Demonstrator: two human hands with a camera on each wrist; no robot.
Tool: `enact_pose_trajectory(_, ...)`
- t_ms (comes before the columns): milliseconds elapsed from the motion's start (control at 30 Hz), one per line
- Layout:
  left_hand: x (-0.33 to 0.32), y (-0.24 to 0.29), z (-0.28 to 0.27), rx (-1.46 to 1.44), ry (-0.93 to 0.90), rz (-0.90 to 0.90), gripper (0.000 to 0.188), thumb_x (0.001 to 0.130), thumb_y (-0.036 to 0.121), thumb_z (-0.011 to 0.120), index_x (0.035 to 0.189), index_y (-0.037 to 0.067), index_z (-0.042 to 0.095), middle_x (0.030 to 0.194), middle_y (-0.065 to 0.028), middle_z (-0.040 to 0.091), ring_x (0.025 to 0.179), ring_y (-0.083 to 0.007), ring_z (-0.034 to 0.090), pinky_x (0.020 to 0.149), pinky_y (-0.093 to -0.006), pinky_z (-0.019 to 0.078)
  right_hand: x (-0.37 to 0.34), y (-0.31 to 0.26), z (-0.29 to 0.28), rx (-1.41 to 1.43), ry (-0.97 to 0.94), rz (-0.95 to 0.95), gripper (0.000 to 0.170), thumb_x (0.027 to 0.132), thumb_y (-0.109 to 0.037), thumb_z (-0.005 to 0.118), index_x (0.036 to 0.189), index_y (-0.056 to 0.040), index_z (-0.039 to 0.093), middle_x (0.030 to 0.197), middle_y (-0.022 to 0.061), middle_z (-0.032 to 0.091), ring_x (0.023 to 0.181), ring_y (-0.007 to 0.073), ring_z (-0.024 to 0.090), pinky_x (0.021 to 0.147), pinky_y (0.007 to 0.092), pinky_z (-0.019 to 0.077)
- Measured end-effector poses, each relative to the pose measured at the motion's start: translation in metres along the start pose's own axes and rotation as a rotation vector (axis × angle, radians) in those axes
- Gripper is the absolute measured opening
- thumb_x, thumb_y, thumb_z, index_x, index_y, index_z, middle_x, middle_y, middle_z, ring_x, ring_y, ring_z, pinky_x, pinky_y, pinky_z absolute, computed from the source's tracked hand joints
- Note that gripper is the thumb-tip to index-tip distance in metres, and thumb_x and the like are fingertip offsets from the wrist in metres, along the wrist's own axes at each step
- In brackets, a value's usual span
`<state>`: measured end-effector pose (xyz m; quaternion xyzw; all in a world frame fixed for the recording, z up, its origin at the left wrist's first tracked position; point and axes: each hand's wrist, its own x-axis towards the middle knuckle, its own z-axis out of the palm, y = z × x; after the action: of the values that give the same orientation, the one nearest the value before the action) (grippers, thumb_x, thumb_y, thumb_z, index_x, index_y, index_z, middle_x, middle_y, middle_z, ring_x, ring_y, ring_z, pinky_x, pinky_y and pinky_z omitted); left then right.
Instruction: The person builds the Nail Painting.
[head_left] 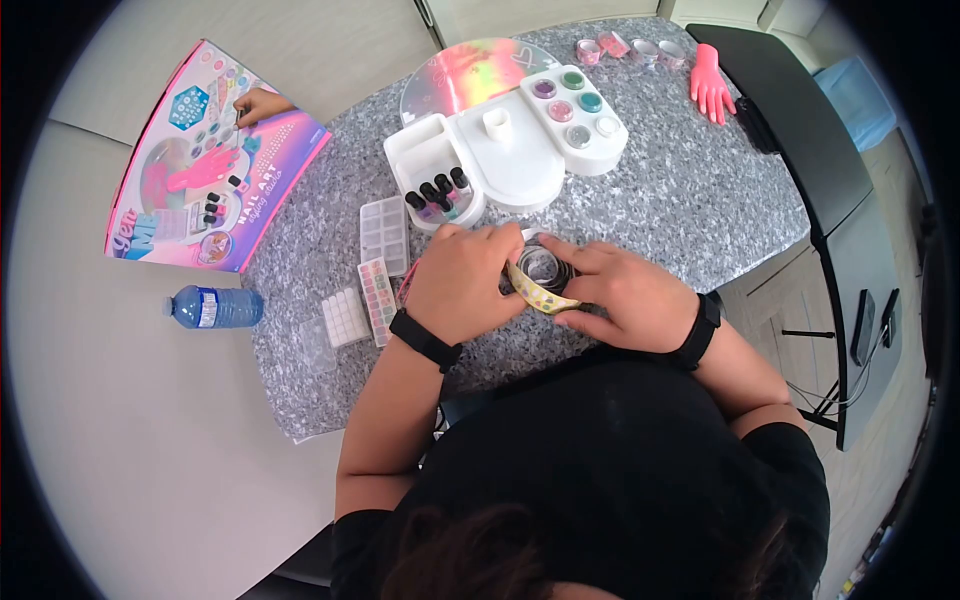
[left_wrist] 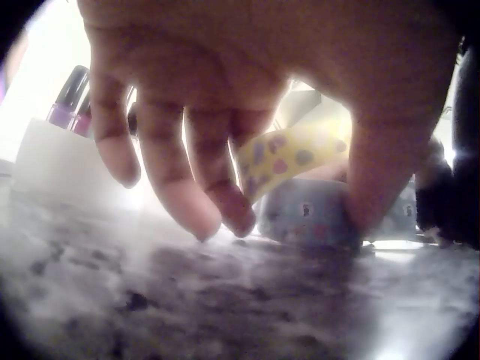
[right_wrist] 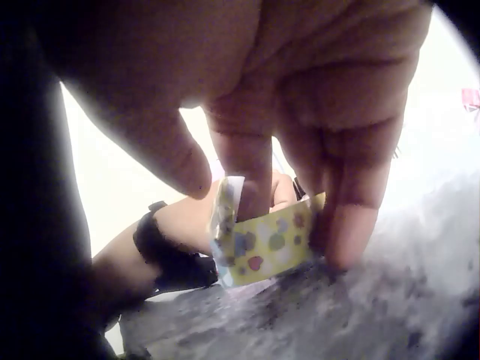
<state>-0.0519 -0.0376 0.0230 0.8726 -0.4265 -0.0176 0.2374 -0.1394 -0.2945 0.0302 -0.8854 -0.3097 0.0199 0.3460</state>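
Both hands are at a coiled roll of patterned foil strip (head_left: 541, 266) close over the table's near middle. Its loose outer length is yellow with coloured hearts and dots (right_wrist: 271, 244); a pale blue band (left_wrist: 307, 214) shows below it in the left wrist view. My left hand (head_left: 462, 280) pinches the strip's left side between thumb and fingers, the thumb overlapping the blue band. My right hand (head_left: 635, 300) holds the other side, fingers over the coil and thumb low by the yellow length. In the right wrist view one finger reaches down behind the yellow strip.
Beyond the hands stands a white nail station (head_left: 505, 160) with several polish bottles (head_left: 437, 193) and glitter pots (head_left: 575, 105). Left lie a clear compartment box (head_left: 384, 235), a gem sheet (head_left: 378, 300), a water bottle (head_left: 215, 307) and a box (head_left: 205, 165). A pink model hand (head_left: 709, 85) lies back right.
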Motion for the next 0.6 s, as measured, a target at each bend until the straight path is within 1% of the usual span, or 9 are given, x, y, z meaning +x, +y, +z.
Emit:
enact_pose_trajectory(100, 0.001, -0.002, 0.004, 0.032, 0.069, 0.01, 0.039, 0.075, 0.027, 0.089, 0.097, 0.011, 0.061, 0.092, -0.0088, 0.07, 0.087, -0.037, 0.069, 0.082, -0.0479, 0.0468, -0.001, 0.001, -0.002, 0.032, -0.011, 0.006, 0.021, 0.099, -0.019, 0.076, 0.097, 0.0025, 0.077, 0.16, 0.032, 0.059, 0.11, 0.0442, 0.07, 0.104, 0.0514, 0.0567)
enact_pose_trajectory(200, 0.001, -0.001, 0.003, 0.051, 0.081, 0.003, 0.035, 0.076, 0.024, 0.087, 0.097, 0.011, 0.061, 0.093, -0.0083, 0.068, 0.088, -0.0364, 0.068, 0.081, -0.0475, 0.0467, -0.004, 0.002, -0.006, 0.064, -0.019, 0.025, 0.016, 0.096, -0.012, 0.072, 0.1, 0.004, 0.074, 0.161, 0.034, 0.057, 0.114, 0.0454, 0.07, 0.105, 0.0524, 0.0567)
enact_pose_trajectory(267, 0.001, -0.002, 0.005, 0.052, 0.083, 0.0, 0.034, 0.077, 0.023, 0.086, 0.097, 0.011, 0.061, 0.093, -0.008, 0.068, 0.088, -0.0366, 0.068, 0.081, -0.0473, 0.0465, -0.005, 0.007, -0.001, 0.055, 0.025, -0.005, 0.016, 0.093, 0.0, 0.07, 0.109, 0.0019, 0.072, 0.169, 0.0295, 0.052, 0.111, 0.043, 0.071, 0.098, 0.0504, 0.0582)
enact_pose_trajectory(400, 0.001, -0.002, 0.004, 0.066, 0.08, -0.02, 0.031, 0.078, 0.018, 0.085, 0.098, 0.011, 0.062, 0.093, -0.0079, 0.067, 0.088, -0.0363, 0.069, 0.081, -0.0472, 0.0473, -0.005, 0.01, 0.004, 0.07, 0.065, 0.069, 0.024, 0.089, 0.005, 0.068, 0.113, 0.0009, 0.071, 0.17, 0.0264, 0.053, 0.113, 0.0415, 0.073, 0.094, 0.0479, 0.0603)
enact_pose_trajectory(467, 0.0, -0.003, 0.003, 0.051, 0.075, -0.009, 0.036, 0.077, 0.021, 0.088, 0.1, 0.011, 0.063, 0.095, -0.0084, 0.069, 0.091, -0.0362, 0.07, 0.083, -0.0477, 0.0489, -0.003, 0.008, 0.001, -0.057, 0.056, 0.073, 0.026, 0.086, 0.009, 0.067, 0.111, -0.0004, 0.071, 0.169, 0.022, 0.056, 0.112, 0.0404, 0.075, 0.091, 0.0464, 0.0618)
enact_pose_trajectory(500, -0.001, -0.003, 0.002, 0.037, 0.071, 0.005, 0.04, 0.076, 0.024, 0.092, 0.101, 0.011, 0.064, 0.097, -0.0089, 0.07, 0.093, -0.0361, 0.071, 0.086, -0.0482, 0.0505, -0.003, 0.005, -0.002, -0.056, 0.055, 0.073, 0.026, 0.086, 0.009, 0.067, 0.111, -0.0004, 0.071, 0.169, 0.022, 0.056, 0.112, 0.0404, 0.075, 0.091, 0.0464, 0.0618)
enact_pose_trajectory(533, -0.001, -0.003, -0.001, 0.036, 0.07, 0.003, 0.04, 0.076, 0.024, 0.092, 0.101, 0.011, 0.064, 0.097, -0.0089, 0.07, 0.093, -0.0361, 0.071, 0.086, -0.0482, 0.0505, -0.003, 0.001, -0.005, -0.134, 0.063, 0.091, 0.024, 0.09, 0.003, 0.067, 0.112, -0.0017, 0.073, 0.167, 0.0196, 0.058, 0.112, 0.041, 0.075, 0.092, 0.0473, 0.0626)
enact_pose_trajectory(567, -0.002, -0.003, -0.006, -0.004, 0.059, 0.008, 0.046, 0.074, 0.03, 0.096, 0.103, 0.011, 0.066, 0.1, -0.0094, 0.072, 0.097, -0.0364, 0.072, 0.087, -0.0482, 0.0525, -0.003, -0.002, -0.007, -0.212, 0.071, 0.109, 0.022, 0.093, -0.003, 0.067, 0.113, -0.0029, 0.074, 0.164, 0.0173, 0.061, 0.113, 0.0416, 0.075, 0.093, 0.0481, 0.0633)
enact_pose_trajectory(600, -0.003, -0.003, -0.009, -0.044, 0.047, 0.012, 0.053, 0.072, 0.037, 0.1, 0.105, 0.011, 0.068, 0.103, -0.0098, 0.074, 0.1, -0.0367, 0.074, 0.089, -0.0483, 0.0545, -0.003, -0.001, -0.008, -0.211, 0.071, 0.111, 0.022, 0.093, -0.003, 0.067, 0.113, -0.0029, 0.074, 0.164, 0.0173, 0.061, 0.113, 0.0416, 0.075, 0.093, 0.0481, 0.0633)
